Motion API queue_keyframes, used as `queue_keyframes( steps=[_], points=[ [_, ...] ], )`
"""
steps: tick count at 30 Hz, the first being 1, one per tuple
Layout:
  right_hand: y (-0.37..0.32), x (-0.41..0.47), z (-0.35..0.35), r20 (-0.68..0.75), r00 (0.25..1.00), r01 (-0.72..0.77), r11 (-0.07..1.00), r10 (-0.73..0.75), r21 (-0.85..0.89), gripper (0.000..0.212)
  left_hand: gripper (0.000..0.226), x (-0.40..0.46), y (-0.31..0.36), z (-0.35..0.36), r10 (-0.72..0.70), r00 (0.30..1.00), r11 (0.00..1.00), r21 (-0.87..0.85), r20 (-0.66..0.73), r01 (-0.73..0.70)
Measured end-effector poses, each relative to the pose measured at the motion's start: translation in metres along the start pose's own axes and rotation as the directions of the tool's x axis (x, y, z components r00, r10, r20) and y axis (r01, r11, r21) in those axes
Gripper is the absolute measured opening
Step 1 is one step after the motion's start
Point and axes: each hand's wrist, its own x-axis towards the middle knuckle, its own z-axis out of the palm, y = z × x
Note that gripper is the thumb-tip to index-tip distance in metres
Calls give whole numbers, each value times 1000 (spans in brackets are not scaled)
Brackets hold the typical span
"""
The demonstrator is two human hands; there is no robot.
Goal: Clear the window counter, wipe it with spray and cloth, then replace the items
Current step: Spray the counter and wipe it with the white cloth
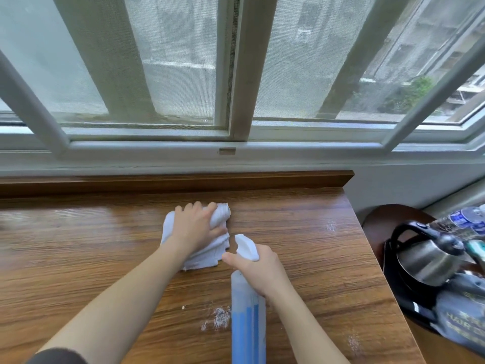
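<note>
Wood-grain surface [78, 245] lies bare on the left. At its middle the left hand [195, 224] presses a bunched white cloth [207, 254], fingers curled into it. Just right, the right hand [258, 269] wraps its grip round the spray bottle [248, 324], blue liquid inside, nozzle aimed windowward. Dust specks [219, 316] lie nearer the person than the cloth. Far right, off the surface, wait a kettle [426, 258] and a water bottle [464, 219].

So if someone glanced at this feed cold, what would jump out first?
Mid-counter, the left hand presses a crumpled white cloth onto the brown wood-grain counter, while the right hand grips a translucent spray bottle of blue liquid just nearer the camera. A whitish patch of residue lies left of the bottle's base. A steel kettle with black handle sits off the counter's right edge.
</note>
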Motion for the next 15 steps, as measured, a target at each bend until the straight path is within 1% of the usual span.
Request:
queue_keyframes(
  steps=[3, 6, 7, 11, 13, 15],
  points=[
    [-4, -2, 0, 3, 1000, -5, 1000, 5, 13, 42, 63, -32, -1, 8, 88, 996, 996, 8, -17, -88],
    [-5, -6, 0, 22, 1000, 3, 1000, -4, 17, 60, 61, -59, -1, 21, 146, 986, 989, 22, -81, -144],
    [-5, -6, 1, 24, 1000, 9, 1000, -10, 18, 61, 61, -62, -1, 23, 150, 984, 989, 22, -98, -148],
    [-1, -6, 2, 9, 1000, 17, 1000, -17, 0, 46, 61, -44, -7, 21, 167, 977, 986, 39, -131, -164],
    [1, -5, 3, 7, 1000, 16, 1000, -16, -10, 42, 63, -30, -10, 21, 170, 977, 985, 50, -125, -165],
    [3, -6, 4, 14, 1000, 13, 1000, -13, -8, 41, 61, -13, -11, 16, 142, 983, 990, 40, -116, -138]
  ],
)
